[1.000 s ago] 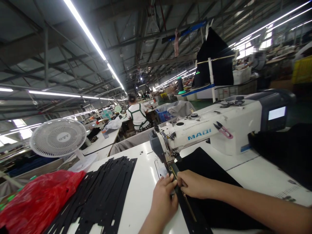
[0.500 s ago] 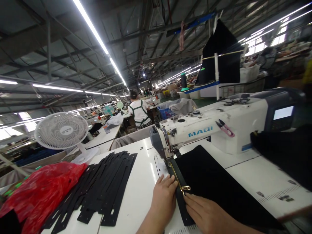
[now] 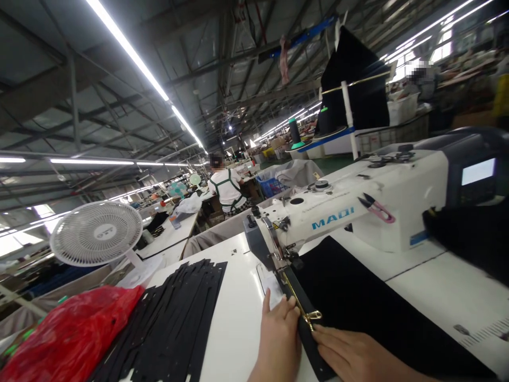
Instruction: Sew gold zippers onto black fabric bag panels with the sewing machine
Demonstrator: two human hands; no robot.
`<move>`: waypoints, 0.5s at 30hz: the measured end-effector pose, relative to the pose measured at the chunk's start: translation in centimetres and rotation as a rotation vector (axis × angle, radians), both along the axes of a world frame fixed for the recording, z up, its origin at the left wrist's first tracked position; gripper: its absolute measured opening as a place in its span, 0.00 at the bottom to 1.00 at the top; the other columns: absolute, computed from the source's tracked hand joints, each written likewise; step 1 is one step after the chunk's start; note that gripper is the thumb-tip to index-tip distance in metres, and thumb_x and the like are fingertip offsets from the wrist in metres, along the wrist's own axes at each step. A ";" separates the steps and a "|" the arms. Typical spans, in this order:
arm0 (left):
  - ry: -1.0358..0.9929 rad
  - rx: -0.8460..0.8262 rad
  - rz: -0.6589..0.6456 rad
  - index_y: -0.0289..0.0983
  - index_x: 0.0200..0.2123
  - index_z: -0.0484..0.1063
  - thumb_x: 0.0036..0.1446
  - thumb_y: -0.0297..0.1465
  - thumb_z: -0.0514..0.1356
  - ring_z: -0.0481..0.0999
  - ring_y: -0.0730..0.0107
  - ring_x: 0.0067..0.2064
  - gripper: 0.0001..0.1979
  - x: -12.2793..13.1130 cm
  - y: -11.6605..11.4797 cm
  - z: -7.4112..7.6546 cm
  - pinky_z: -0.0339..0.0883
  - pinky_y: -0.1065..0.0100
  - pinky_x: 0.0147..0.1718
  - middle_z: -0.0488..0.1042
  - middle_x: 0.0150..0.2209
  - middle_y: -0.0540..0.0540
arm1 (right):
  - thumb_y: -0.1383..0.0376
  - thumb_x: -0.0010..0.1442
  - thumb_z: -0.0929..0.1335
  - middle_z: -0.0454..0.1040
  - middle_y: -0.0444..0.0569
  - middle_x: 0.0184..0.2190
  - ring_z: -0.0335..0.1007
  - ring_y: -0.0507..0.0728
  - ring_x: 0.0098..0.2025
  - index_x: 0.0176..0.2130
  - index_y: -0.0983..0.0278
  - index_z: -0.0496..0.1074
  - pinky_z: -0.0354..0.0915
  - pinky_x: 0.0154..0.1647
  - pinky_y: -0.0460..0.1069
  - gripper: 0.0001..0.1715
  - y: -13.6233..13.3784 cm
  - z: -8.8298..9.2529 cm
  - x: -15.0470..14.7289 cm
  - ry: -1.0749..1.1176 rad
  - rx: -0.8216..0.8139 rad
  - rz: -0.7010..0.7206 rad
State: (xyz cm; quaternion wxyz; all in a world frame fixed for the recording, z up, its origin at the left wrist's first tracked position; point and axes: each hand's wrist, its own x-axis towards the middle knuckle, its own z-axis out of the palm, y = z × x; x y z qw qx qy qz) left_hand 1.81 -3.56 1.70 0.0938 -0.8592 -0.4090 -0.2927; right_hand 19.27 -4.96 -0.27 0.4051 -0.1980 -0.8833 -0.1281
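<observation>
A narrow black strip with a gold-toothed zipper [image 3: 293, 291] runs from under the presser foot [image 3: 281, 259] of a white sewing machine [image 3: 334, 215] toward me. Its gold slider and pull [image 3: 314, 315] lie between my hands. My left hand [image 3: 279, 334] rests on the strip's left side, fingertips beside the teeth and one finger stretched apart toward the machine. Just below the slider, my right hand [image 3: 350, 347] keeps its fingers together on the strip's right edge; its thumb is hidden. A large black fabric panel [image 3: 369, 302] lies flat to the right, partly beneath my right wrist.
Black slotted strips [image 3: 170, 318] lie piled on the left of the table, beside a red plastic bag [image 3: 75, 334]. A white fan [image 3: 97, 233] stands behind them. Pink-handled thread snips [image 3: 377, 208] sit on the machine arm. A co-worker [image 3: 226, 185] is seated ahead.
The view has shifted, so the machine and my hands appear slightly lower and farther right. Both hands keep about the same places on the zipper strip.
</observation>
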 end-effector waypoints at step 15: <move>-0.125 0.126 -0.011 0.37 0.36 0.70 0.48 0.19 0.47 0.78 0.62 0.35 0.17 -0.9 3.9 -2.1 0.70 0.49 0.44 0.77 0.33 0.44 | 0.78 0.57 0.54 0.76 0.55 0.38 0.72 0.54 0.42 0.39 0.70 0.73 0.67 0.47 0.46 0.23 4.7 -1.4 -1.3 0.048 -0.053 -0.032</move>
